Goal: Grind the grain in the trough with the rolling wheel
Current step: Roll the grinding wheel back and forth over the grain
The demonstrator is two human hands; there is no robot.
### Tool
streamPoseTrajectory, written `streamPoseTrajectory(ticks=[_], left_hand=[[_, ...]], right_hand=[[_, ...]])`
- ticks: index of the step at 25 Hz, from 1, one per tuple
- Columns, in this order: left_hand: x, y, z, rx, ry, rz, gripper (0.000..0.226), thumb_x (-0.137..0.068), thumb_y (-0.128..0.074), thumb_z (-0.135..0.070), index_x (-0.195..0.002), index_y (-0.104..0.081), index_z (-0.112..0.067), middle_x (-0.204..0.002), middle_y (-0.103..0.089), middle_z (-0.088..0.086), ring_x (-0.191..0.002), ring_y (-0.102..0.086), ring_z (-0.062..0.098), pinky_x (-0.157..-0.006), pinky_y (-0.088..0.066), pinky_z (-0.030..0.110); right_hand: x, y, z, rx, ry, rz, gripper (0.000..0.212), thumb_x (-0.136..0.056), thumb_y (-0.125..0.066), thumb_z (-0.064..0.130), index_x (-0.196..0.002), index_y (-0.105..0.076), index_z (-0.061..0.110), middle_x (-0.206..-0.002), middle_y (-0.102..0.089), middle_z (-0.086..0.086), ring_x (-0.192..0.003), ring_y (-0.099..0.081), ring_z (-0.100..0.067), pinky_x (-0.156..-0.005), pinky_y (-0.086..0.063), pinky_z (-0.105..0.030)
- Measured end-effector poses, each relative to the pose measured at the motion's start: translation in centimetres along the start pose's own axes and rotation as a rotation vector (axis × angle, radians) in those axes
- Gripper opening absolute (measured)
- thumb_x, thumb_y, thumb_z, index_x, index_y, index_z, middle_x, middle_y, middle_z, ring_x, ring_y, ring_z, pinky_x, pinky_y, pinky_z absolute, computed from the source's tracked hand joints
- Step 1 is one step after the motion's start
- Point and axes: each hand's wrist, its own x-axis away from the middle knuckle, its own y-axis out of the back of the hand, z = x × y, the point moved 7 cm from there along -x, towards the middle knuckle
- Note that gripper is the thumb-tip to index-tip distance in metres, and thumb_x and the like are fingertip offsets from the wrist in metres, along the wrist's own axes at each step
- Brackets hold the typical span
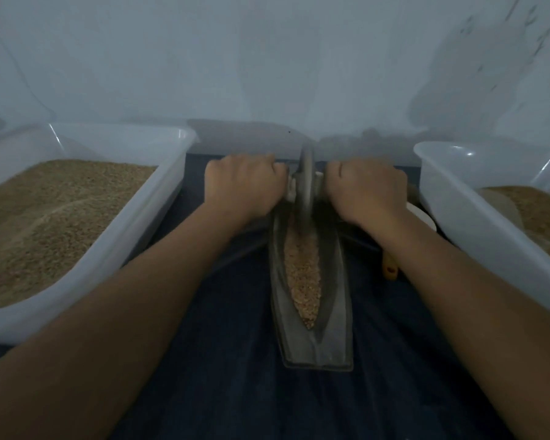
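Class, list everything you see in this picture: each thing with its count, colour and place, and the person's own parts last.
trough: one, grey metal, centre, on the dark cloth
grain: tan, in the trough's groove
wheel: one, grey, upright at the trough's far end
tubs: two, clear plastic, left and right, holding tan grain
cloth: dark blue, under everything
left hand: grips the wheel's left handle
right hand: grips its right handle

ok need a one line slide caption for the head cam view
Left hand and right hand grip the rolling wheel handles at the far end of a grain-filled trough.
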Motion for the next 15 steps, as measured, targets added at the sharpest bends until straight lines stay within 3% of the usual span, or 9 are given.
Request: streamPoseTrajectory(ticks=[3, 5, 7, 9, 11, 13, 15], left_hand=[[-0.9, -0.7, 0.5, 0.085, 0.016, 0.037, 0.027, -0.111, -0.029, -0.031, -0.108, -0.052, -0.016, -0.117, -0.067, 0.016, -0.095, -0.063, 0.036, -0.071, -0.04, 0.041], [2.7, -0.8, 0.1, 0.042, -0.008, -0.055, 0.038, -0.113, -0.024, -0.035, -0.126, -0.053, -0.015, -0.114, -0.07, 0.011, -0.085, -0.066, 0.034, -0.062, -0.04, 0.037], [6.7, 0.4, 0.4, 0.105, 0.003, -0.165, 0.057, -0.113, -0.019, -0.044, -0.151, -0.047, -0.014, -0.103, -0.074, 0.006, -0.07, -0.065, 0.026, -0.052, -0.032, 0.031], [10.2, 2.4, 0.2, 0.141, -0.034, -0.293, 0.063, -0.112, -0.022, -0.046, -0.156, -0.046, -0.007, -0.107, -0.077, 0.006, -0.073, -0.07, 0.024, -0.054, -0.035, 0.028], [12.2, 3.4, -0.1, 0.177, -0.076, -0.301, 0.063, -0.112, -0.026, -0.045, -0.155, -0.046, -0.005, -0.122, -0.075, 0.007, -0.087, -0.073, 0.024, -0.062, -0.046, 0.033], [11.6, 3.2, 0.1, 0.194, -0.052, -0.23, 0.064, -0.11, -0.023, -0.045, -0.158, -0.044, -0.007, -0.133, -0.071, 0.007, -0.096, -0.073, 0.025, -0.068, -0.051, 0.038], [8.4, 2.1, -0.3, 0.08, -0.058, -0.105, 0.061, -0.108, -0.016, -0.042, -0.152, -0.048, -0.014, -0.147, -0.062, 0.004, -0.104, -0.07, 0.03, -0.069, -0.049, 0.039]], right_hand=[[-1.6, -0.3, 0.6, 0.021, -0.037, 0.03, 0.053, -0.105, -0.028, 0.041, -0.06, -0.048, 0.021, -0.061, -0.046, 0.0, -0.056, -0.039, -0.019, -0.058, -0.028, -0.033], [1.5, 1.7, 1.5, -0.013, 0.026, -0.094, 0.053, -0.104, -0.028, 0.039, -0.057, -0.044, 0.02, -0.056, -0.041, 0.002, -0.052, -0.038, -0.02, -0.056, -0.025, -0.033], [5.9, 3.6, 1.7, -0.053, 0.104, -0.18, 0.051, -0.104, -0.028, 0.035, -0.064, -0.056, 0.019, -0.06, -0.052, 0.003, -0.057, -0.052, -0.023, -0.056, -0.027, -0.033], [9.5, 4.9, 1.4, -0.068, 0.136, -0.183, 0.048, -0.105, -0.031, 0.035, -0.102, -0.076, 0.02, -0.098, -0.076, -0.003, -0.096, -0.072, -0.028, -0.068, -0.048, -0.034], [11.3, 6.1, 1.5, -0.064, 0.161, -0.236, 0.048, -0.104, -0.034, 0.036, -0.127, -0.073, 0.02, -0.127, -0.073, -0.001, -0.121, -0.067, -0.024, -0.087, -0.055, -0.04], [10.6, 6.3, 2.0, -0.001, 0.177, -0.304, 0.046, -0.104, -0.037, 0.033, -0.119, -0.078, 0.019, -0.125, -0.074, -0.002, -0.119, -0.069, -0.025, -0.089, -0.055, -0.039], [7.2, 4.0, 1.9, -0.021, 0.12, -0.168, 0.048, -0.106, -0.034, 0.033, -0.103, -0.079, 0.016, -0.124, -0.074, -0.009, -0.12, -0.067, -0.032, -0.089, -0.052, -0.04]])
